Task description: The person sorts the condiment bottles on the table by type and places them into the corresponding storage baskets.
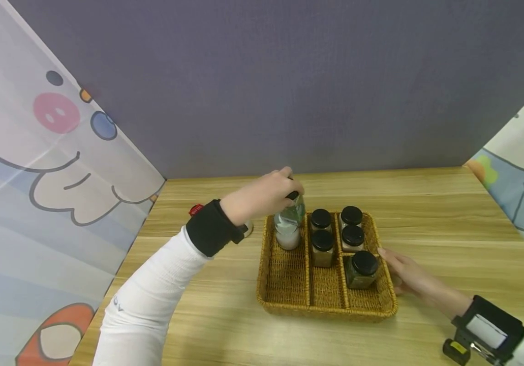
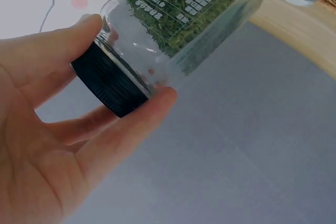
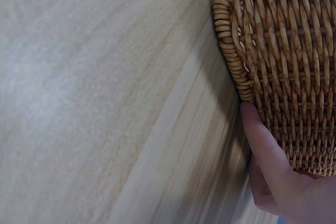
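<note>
My left hand (image 1: 264,195) pinches the black lid of a clear jar (image 1: 295,209) between thumb and fingers. Green dried herb flakes show inside that jar (image 2: 184,14) in the left wrist view, along with white print. In the head view it hangs over the back of the basket's left compartment, in front of a jar with white contents (image 1: 287,239). My right hand (image 1: 408,277) rests at the right side of the wicker basket (image 1: 328,309). One finger (image 3: 265,142) lies nearly straight along the wicker wall, its tip at the braided edge.
Two black-lidded jars (image 1: 322,241) stand in the basket's middle compartment. Two more jars (image 1: 352,236) occupy the right back section, and a jar with dark green contents (image 1: 361,272) sits in the right front section. Left of the basket, a red object (image 1: 195,209) shows partly behind my left wrist.
</note>
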The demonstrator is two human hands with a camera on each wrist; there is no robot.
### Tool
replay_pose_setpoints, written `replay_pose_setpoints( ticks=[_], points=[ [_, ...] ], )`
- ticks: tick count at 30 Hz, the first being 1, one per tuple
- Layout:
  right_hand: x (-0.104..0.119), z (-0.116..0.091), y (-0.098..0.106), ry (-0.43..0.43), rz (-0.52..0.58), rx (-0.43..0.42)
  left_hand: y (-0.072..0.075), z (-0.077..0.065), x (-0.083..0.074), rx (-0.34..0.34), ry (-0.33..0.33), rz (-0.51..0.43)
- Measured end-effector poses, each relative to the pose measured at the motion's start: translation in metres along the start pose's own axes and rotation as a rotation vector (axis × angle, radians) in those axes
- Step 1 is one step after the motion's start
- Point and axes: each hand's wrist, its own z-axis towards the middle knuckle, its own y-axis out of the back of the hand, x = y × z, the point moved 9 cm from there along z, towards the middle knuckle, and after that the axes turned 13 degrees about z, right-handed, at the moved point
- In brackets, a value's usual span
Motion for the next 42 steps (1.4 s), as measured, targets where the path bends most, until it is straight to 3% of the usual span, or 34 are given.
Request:
replay_pose_setpoints(
  ticks=[9, 15, 20, 29, 42],
  points=[
    [0.002, 0.000, 0.001, 0.005, -0.016, -0.011, 0.003, 0.003, -0.028, 0.019, -0.074, -0.004],
    [0.001, 0.000, 0.001, -0.001, -0.020, -0.015, 0.012, 0.006, -0.050, -0.018, -0.157, 0.044],
    [0.002, 0.000, 0.001, 0.005, -0.016, -0.008, 0.015, 0.009, -0.066, 0.001, -0.204, 0.063],
    [0.001, 0.000, 0.000, -0.006, -0.018, -0.012, 0.021, 0.004, -0.100, -0.106, -0.369, 0.193],
    [0.001, -0.002, 0.001, -0.006, -0.061, 0.002, 0.024, -0.003, -0.131, -0.136, -0.477, 0.269]
  ],
)
